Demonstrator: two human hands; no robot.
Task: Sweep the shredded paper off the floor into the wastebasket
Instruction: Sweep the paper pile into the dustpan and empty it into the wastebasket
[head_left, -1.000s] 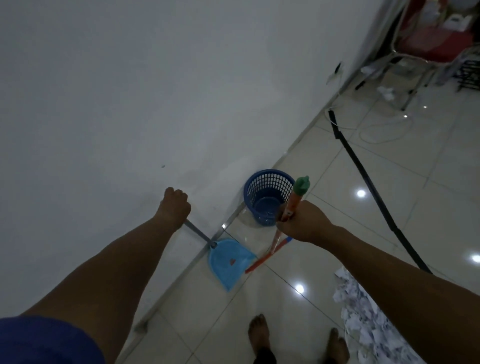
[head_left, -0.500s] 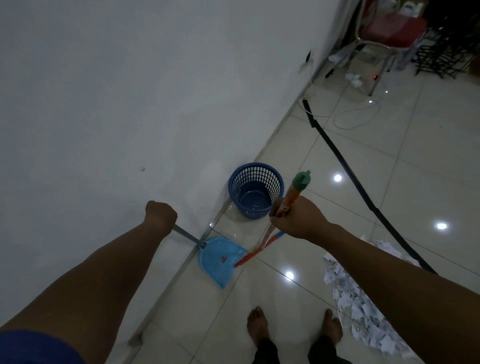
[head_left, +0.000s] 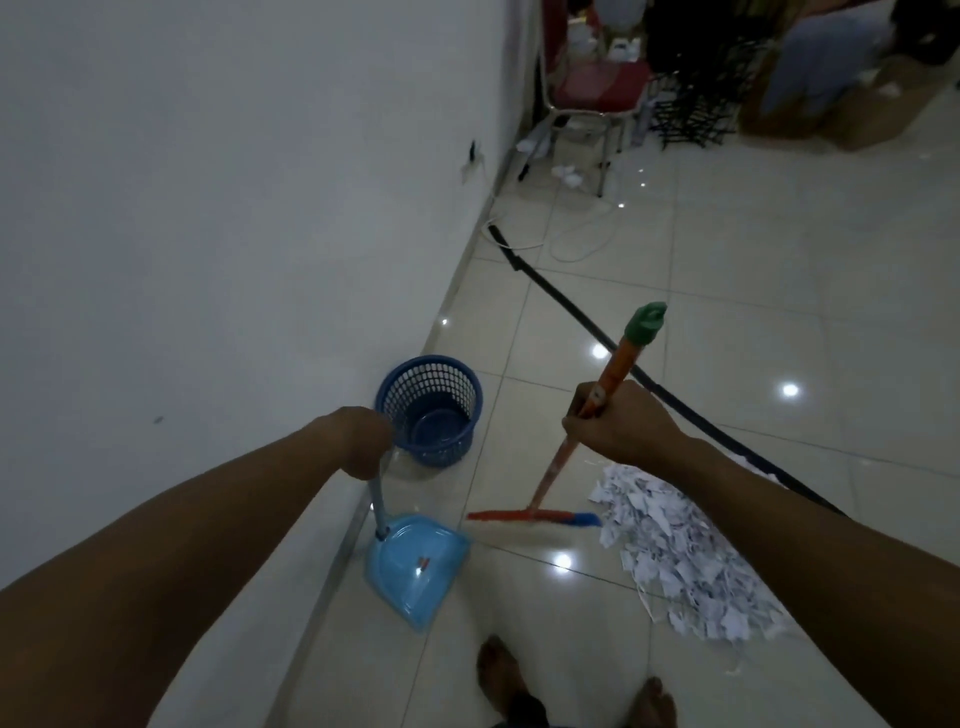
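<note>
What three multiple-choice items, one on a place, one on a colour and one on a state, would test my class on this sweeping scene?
1. Where does the wastebasket stand?
A. By the wall
B. On the chair
C. On the paper pile

2. What colour is the dustpan?
A. Red
B. Light blue
C. Black

3. What is the state of the shredded paper?
A. In the wastebasket
B. In the dustpan
C. Heaped on the floor

Answers:
1 A: the basket sits on the floor close to the wall's foot.
2 B: its pan is pale blue, held by the left hand on its long handle.
3 C: the pile lies on the tiles beside the broom, which the right hand grips; basket and dustpan look empty.
</note>
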